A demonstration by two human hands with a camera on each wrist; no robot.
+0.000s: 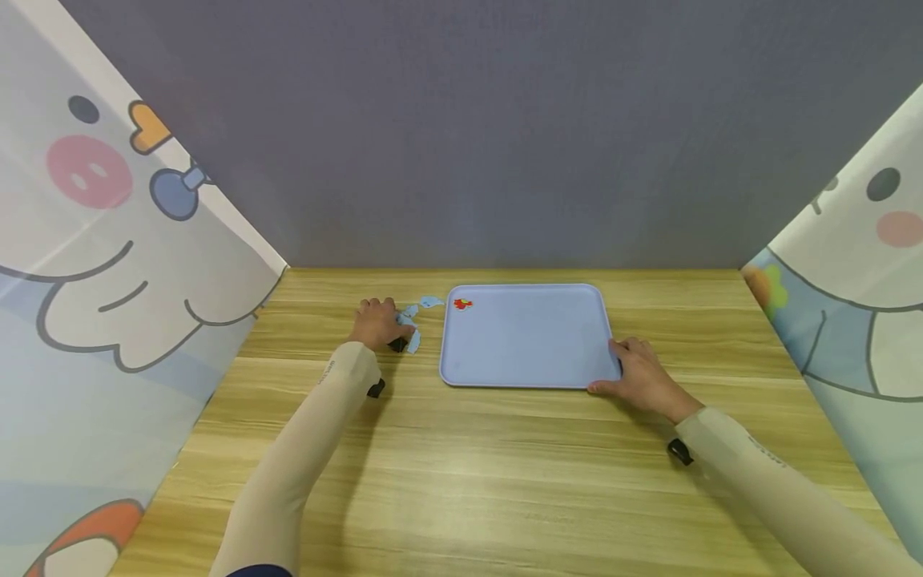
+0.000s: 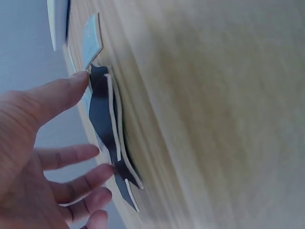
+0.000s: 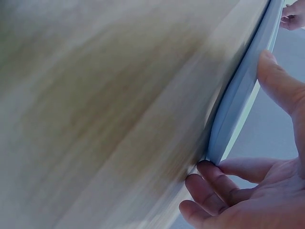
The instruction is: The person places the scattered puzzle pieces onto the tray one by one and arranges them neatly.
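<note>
In the head view, my left hand (image 1: 375, 322) is over a loose group of thin light-blue flat pieces (image 1: 430, 302) left of the tray. The left wrist view shows overlapping dark flat pieces (image 2: 102, 114) with pale edges; the thumb touches their upper end and loosely bent fingertips rest along their side. A separate light-blue piece (image 2: 91, 40) lies beyond the thumb. My right hand (image 1: 638, 377) grips the near right corner of a pale blue rectangular tray (image 1: 526, 336), thumb on the near rim, fingers at the right side. One small red-and-yellow piece (image 1: 462, 304) lies inside the tray's far left corner.
The tray lies flat on a wood-grain table (image 1: 461, 481). A grey panel (image 1: 461, 136) rises along the table's far edge. Cartoon-printed sheets (image 1: 122, 264) stand at the left and right sides.
</note>
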